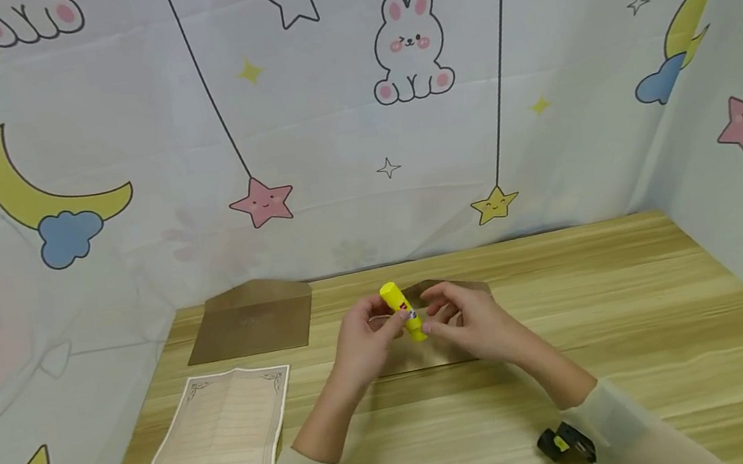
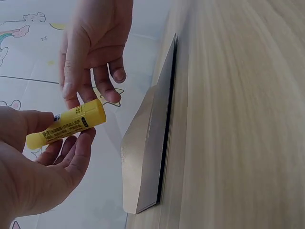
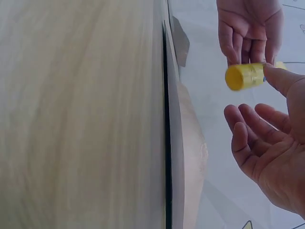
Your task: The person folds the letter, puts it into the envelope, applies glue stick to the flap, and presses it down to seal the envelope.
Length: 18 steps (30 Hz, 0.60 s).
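Note:
A yellow glue stick (image 1: pixel 392 297) is held tilted above the table, gripped between the thumb and fingers of my left hand (image 1: pixel 363 344). Dark print on its barrel shows in the left wrist view. Close by on the right is my right hand (image 1: pixel 480 321), its fingers loosely bent around nothing. Its thumb (image 3: pixel 284 81) overlaps the glue stick in the right wrist view; whether they touch, I cannot tell. Below both hands lies a brown envelope (image 1: pixel 425 358) with its flap (image 2: pixel 138 157) raised, partly hidden by the hands in the head view.
Another brown envelope (image 1: pixel 253 329) lies at the table's back left, flap up. In front of it, a lined letter sheet (image 1: pixel 229 434) with a decorated border and fold creases reaches the lower frame edge. A printed curtain (image 1: pixel 326 111) hangs behind the wooden table (image 1: pixel 627 323).

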Motion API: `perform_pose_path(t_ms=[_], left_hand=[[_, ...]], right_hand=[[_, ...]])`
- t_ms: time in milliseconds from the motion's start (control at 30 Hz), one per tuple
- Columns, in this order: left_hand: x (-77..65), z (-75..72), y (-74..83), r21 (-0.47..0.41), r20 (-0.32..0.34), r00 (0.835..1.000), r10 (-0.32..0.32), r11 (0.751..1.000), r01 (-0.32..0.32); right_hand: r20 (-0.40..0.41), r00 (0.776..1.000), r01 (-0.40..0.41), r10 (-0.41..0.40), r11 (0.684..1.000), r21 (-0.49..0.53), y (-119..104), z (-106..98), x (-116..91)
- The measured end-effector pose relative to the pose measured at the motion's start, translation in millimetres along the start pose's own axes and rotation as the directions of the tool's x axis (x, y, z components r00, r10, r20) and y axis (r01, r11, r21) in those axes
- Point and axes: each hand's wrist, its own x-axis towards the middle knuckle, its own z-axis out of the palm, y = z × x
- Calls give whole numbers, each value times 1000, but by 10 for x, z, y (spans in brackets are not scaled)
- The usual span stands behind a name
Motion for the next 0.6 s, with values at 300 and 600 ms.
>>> perform_pose_path(t_ms=[300, 600], left_hand=[[-16, 31, -31, -97, 72, 993, -90, 991, 97], [-21, 36, -34, -71, 91, 990, -109, 991, 116]], right_hand=[[-42, 995, 85, -91, 989, -122, -27, 82, -1], [-69, 992, 92, -106, 979, -182, -41, 78, -19]])
